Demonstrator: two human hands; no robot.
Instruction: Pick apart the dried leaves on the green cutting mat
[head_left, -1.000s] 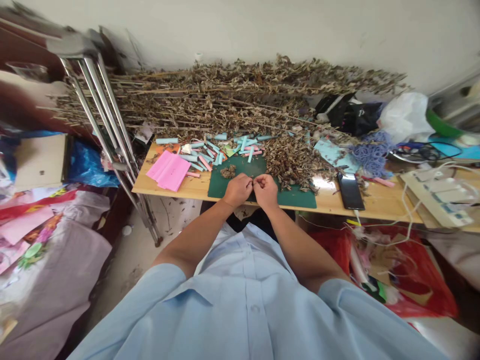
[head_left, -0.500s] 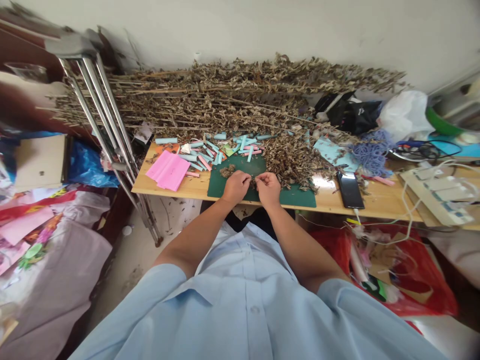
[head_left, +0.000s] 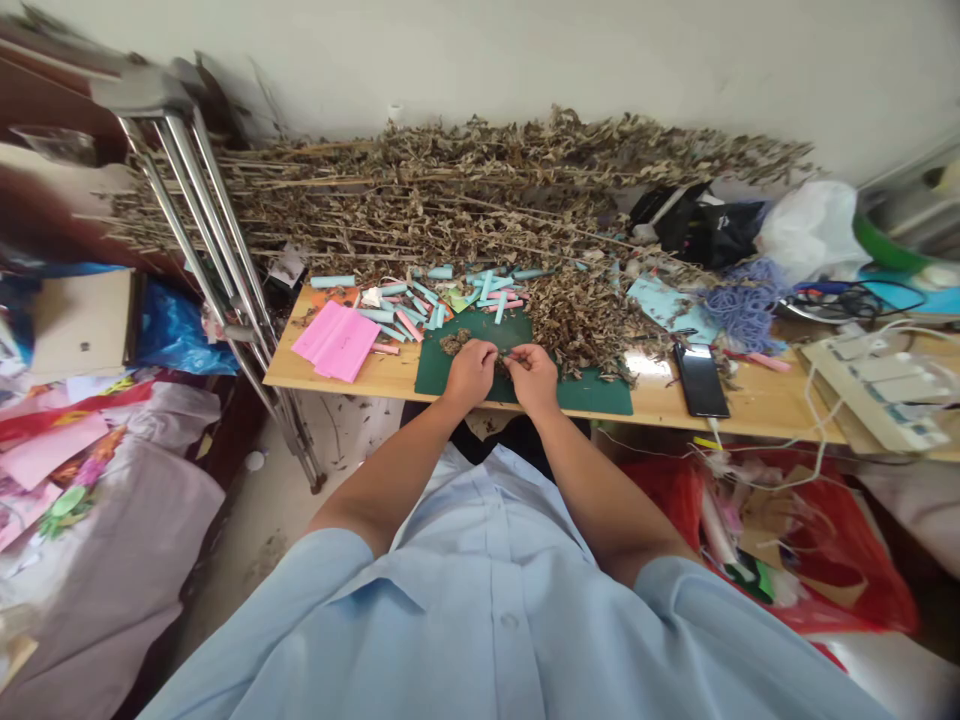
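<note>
Over the green cutting mat (head_left: 600,394), my left hand (head_left: 471,374) and my right hand (head_left: 534,378) work close together, fingertips pinched. Small bits of dried leaf (head_left: 504,366) show at the right fingertips. What the left fingers pinch is hidden. A small clump of crumbled dried leaf (head_left: 454,343) lies just beyond my left hand. To the right of my right hand spreads a heap of dried leaves (head_left: 581,320), partly on the mat. Several blue and pink paper rolls (head_left: 409,318) lie behind and left of the mat, near a stack of pink paper (head_left: 336,340).
Long bundles of dried stalks (head_left: 450,200) lie along the wall. A metal crutch (head_left: 217,230) leans at the table's left end. To the right are a black phone (head_left: 701,380) on a cable, purple yarn (head_left: 744,303) and a power strip (head_left: 874,385). A red bag (head_left: 862,560) sits below.
Both hands have shifted slightly left, still close together over the mat. More leaf bits show between the fingertips. The other things have stayed in place.
</note>
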